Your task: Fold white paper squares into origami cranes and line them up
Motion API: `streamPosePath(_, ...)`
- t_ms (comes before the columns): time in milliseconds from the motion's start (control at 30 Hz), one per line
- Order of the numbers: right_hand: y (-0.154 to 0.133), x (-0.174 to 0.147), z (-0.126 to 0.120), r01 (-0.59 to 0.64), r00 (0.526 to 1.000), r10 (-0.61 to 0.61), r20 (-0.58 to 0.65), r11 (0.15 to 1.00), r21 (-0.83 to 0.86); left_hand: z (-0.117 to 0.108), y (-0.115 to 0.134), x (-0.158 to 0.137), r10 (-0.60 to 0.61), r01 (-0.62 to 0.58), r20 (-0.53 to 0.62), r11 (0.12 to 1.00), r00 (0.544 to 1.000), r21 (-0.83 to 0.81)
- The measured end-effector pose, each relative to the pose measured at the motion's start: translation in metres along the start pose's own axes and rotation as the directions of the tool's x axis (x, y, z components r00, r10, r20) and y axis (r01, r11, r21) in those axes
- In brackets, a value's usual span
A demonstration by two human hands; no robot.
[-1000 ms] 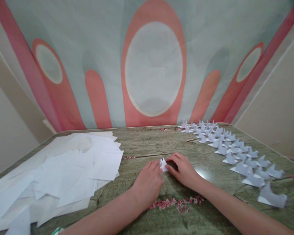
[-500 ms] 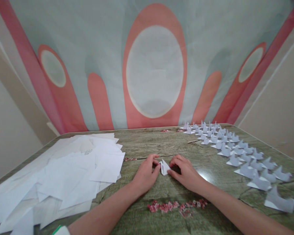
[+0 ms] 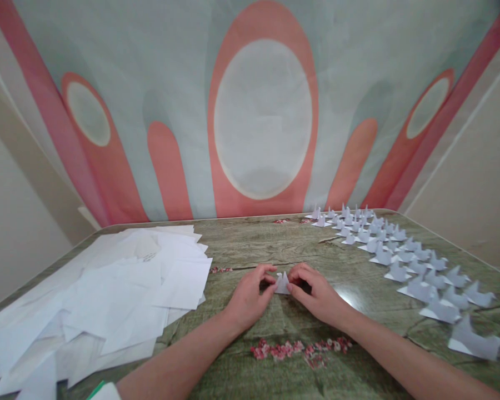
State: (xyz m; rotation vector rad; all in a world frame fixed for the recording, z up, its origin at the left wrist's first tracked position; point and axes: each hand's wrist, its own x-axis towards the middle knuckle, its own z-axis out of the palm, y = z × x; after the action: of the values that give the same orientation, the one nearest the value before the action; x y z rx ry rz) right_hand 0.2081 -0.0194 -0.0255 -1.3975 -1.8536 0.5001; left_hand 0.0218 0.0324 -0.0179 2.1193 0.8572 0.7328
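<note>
- At the far left, loose white sheets (image 3: pixel 125 300) lie in a wide, overlapping spread on the wood-patterned table (image 3: pixel 250 239).
- The left hand (image 3: pixel 250 295) comes next, its forefinger arched well apart from the thumb; the thumb tip meets the left edge of the small folded paper, and I cannot tell whether the other fingertips close on it.
- The folded paper (image 3: pixel 282 285) sits between the two hands near the table's middle: small, white, broad at the base, with two points rising from it, the left one shorter.
- The right hand (image 3: pixel 314 290) bends its thumb and forefinger towards the paper's right edge, thumb tip touching; whether they pinch it, I cannot tell.
- At the far right, finished-looking white folded figures (image 3: pixel 419 289) stand in slanting rows, well apart from the hands.
</note>
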Motion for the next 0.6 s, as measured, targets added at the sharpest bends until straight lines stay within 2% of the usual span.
streamPosePath(167,0.0014,0.0011,0.0012,0.045,0.998,-0.043,0.052,0.999,-0.029,0.0002,-0.0004,-0.0002,0.004,-0.005,0.036,1.000,0.999,0.014)
streamPosePath(600,-0.0027,-0.0037,0.0054,0.079,0.995,-0.067,0.070,0.980,-0.184,0.0007,0.0044,-0.0022,0.013,-0.019,0.037,0.989,0.999,0.148)
